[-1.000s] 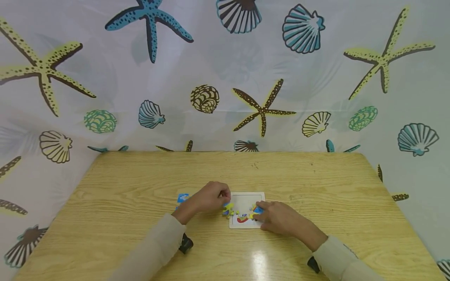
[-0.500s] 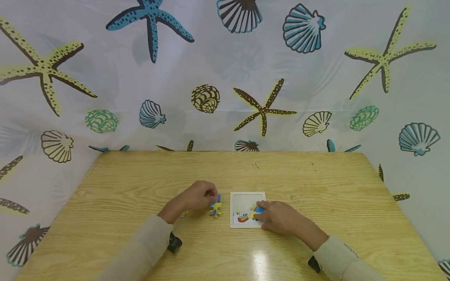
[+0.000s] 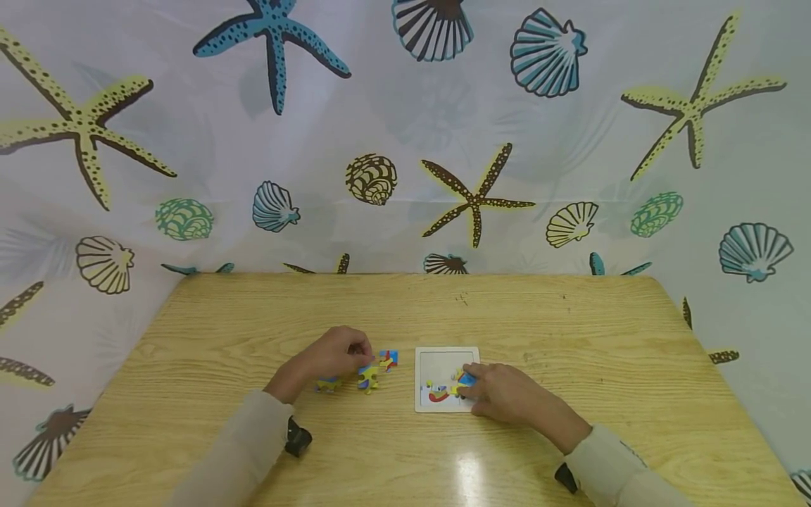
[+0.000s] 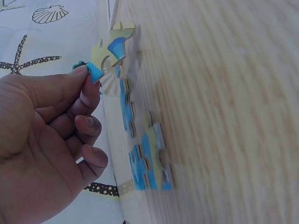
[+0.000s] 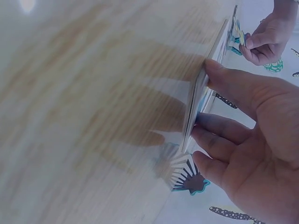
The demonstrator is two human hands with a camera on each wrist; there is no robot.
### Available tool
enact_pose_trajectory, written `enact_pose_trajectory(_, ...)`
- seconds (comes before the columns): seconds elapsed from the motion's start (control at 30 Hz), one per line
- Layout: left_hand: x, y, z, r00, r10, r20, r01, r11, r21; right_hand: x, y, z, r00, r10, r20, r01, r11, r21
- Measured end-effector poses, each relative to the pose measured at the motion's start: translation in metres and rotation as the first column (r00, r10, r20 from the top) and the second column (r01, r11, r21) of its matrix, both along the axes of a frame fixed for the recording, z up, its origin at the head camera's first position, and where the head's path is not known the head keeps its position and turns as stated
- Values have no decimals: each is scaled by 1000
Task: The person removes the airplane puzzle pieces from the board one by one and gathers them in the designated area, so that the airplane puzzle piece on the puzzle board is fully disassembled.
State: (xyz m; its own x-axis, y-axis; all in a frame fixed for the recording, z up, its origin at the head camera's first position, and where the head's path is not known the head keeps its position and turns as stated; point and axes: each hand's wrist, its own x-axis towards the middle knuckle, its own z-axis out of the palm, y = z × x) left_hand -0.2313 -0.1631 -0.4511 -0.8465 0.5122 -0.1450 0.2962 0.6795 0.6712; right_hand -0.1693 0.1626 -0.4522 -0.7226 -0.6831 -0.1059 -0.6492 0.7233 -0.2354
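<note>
My left hand (image 3: 334,352) pinches a yellow-and-blue jigsaw piece (image 3: 367,378) by its edge, between thumb and forefinger. The left wrist view shows that piece (image 4: 103,56) tilted above the wooden surface. Just right of it lies a blue piece with red and yellow (image 3: 389,358); another yellow-and-blue piece (image 3: 327,384) lies by the left wrist. My right hand (image 3: 507,394) rests on the right side of a white puzzle tray (image 3: 447,350), fingers over a blue-and-yellow piece (image 3: 466,379) and thumb at the near edge. A piece with a red shape (image 3: 437,394) sits in the tray's lower left.
The wooden table (image 3: 570,331) extends around the tray and pieces. Behind it hangs a white cloth (image 3: 317,225) printed with starfish and shells. Several more puzzle pieces (image 4: 149,158) lie flat on the table in the left wrist view.
My left hand has moved left, away from the tray, carrying the pinched piece. The blue-and-red piece has come into view beside it. The right hand has stayed on the tray.
</note>
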Motion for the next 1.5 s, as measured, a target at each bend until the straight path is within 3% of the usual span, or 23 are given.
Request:
enact_pose_trajectory(0.33,-1,-13,-4,999,10,45,-11,1000,4,1,-1,1,1000,6,1,-6,1000,7)
enact_pose_trajectory(0.77,0,-23,-6,1000,-11,28,11,1000,-20,2,-1,0,999,27,-19,-27,1000,6)
enact_pose_trajectory(1.13,1,-22,-8,1000,11,19,-11,999,-37,2,0,0,999,28,-23,-28,999,18)
enact_pose_trajectory(1.5,3,-21,-1,998,32,45,-31,999,-24,2,0,1,999,28,-25,-28,999,16)
